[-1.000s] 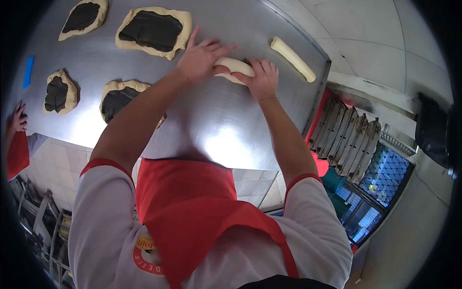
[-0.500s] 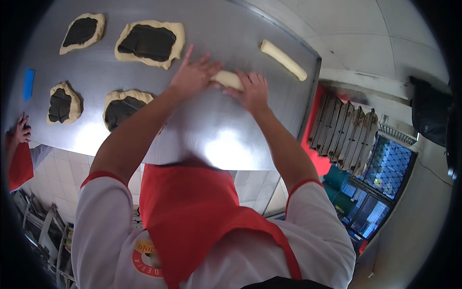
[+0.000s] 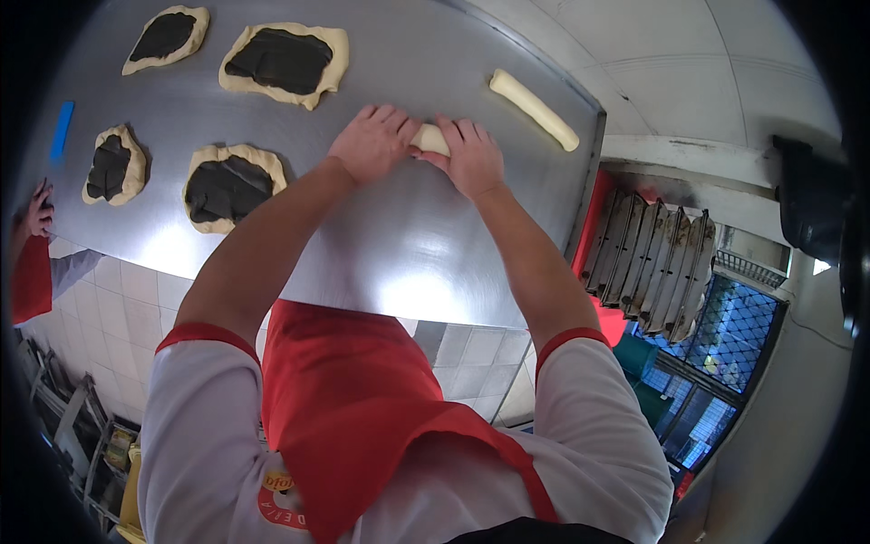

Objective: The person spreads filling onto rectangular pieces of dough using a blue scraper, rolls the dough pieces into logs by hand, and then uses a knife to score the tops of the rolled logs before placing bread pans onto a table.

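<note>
A short roll of pale dough (image 3: 430,140) lies on the metal table (image 3: 372,231), between my two hands. My left hand (image 3: 373,143) is closed over its left end, fingers bent and together. At its right end, my right hand (image 3: 471,156) grips it with the thumb underneath and the fingers on top. Both palms hide most of the roll. To the right, apart from my hands, rests a longer finished-looking dough roll (image 3: 535,111), slanting along the table. Left of my hands, a dough slab with a dark sheet (image 3: 281,62) on it lies flat.
More dough pieces with dark sheets lie at left: one far (image 3: 165,36), one near (image 3: 111,169), one by my left forearm (image 3: 231,189). A blue scraper-like strip (image 3: 62,129) is on the left. Another person's hand (image 3: 39,210) touches the table edge. Stacked metal trays (image 3: 648,263) stand right.
My left hand's spread, blurred fingers have closed down over the left end of the short roll. Less of the roll shows between my hands. The view has shifted slightly.
</note>
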Available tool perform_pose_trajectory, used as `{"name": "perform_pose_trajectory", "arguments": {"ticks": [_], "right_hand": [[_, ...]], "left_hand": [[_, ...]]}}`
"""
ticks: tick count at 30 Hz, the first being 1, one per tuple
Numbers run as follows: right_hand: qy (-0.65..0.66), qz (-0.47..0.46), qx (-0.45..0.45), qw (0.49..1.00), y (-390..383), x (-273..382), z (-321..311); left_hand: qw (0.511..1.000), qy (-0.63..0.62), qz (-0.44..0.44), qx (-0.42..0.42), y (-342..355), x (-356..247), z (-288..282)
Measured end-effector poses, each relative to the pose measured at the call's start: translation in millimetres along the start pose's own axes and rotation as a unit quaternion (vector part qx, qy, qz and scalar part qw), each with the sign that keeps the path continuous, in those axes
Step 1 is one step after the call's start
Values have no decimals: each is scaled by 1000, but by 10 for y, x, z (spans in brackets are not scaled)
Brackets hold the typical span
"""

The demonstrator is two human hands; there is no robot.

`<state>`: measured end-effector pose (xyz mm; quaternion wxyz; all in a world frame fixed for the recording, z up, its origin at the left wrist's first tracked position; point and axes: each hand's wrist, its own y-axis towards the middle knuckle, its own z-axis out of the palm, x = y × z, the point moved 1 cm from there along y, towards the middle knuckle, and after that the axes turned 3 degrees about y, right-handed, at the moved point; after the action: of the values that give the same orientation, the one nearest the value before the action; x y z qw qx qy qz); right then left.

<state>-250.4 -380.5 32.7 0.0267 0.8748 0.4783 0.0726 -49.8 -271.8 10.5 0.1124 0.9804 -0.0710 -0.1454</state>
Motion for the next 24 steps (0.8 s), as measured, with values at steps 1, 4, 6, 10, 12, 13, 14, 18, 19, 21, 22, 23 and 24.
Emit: {"name": "perform_pose_trajectory", "arguments": {"ticks": [1, 4, 6, 10, 12, 13, 14, 18, 19, 21, 22, 23, 24], "right_hand": [[0, 10, 10, 1000, -3, 62, -22], [40, -10, 7, 999, -398, 208, -203], [75, -21, -5, 997, -852, 406, -383], [92, 16, -22, 995, -1661, 926, -322], [73, 48, -70, 994, -1795, 1106, -213], [71, 69, -88, 991, -1980, 1311, -259], [132, 85, -45, 987, -2031, 1379, -212], [58, 105, -65, 991, -1651, 1004, 196], [48, 115, -76, 989, -1334, 852, 190], [47, 177, -85, 979, -739, 545, 144], [56, 191, -56, 978, -505, 449, 73], [65, 204, -26, 976, -311, 388, -15], [73, 215, 3, 974, -234, 369, -59]], "left_hand": [[999, 6, -8, -35, -36, -32, 3], [998, 12, 25, -47, -279, -215, -198], [999, -20, 14, -39, -688, -620, -546], [987, -46, -138, 69, -1395, -1347, -305], [988, -1, -147, 35, -1614, -1814, -245], [987, 14, -160, 26, -1750, -2052, -212], [984, 2, -176, 33, -1782, -2146, -113], [974, 80, -210, 3, -1279, -1831, 337], [968, 114, -223, 5, -1024, -1622, 340], [961, 167, -221, -11, -481, -1224, 225], [958, 190, -211, -28, -307, -1069, 188], [959, 197, -198, -42, -228, -972, 200], [959, 204, -187, -57, -171, -883, 194]]}}
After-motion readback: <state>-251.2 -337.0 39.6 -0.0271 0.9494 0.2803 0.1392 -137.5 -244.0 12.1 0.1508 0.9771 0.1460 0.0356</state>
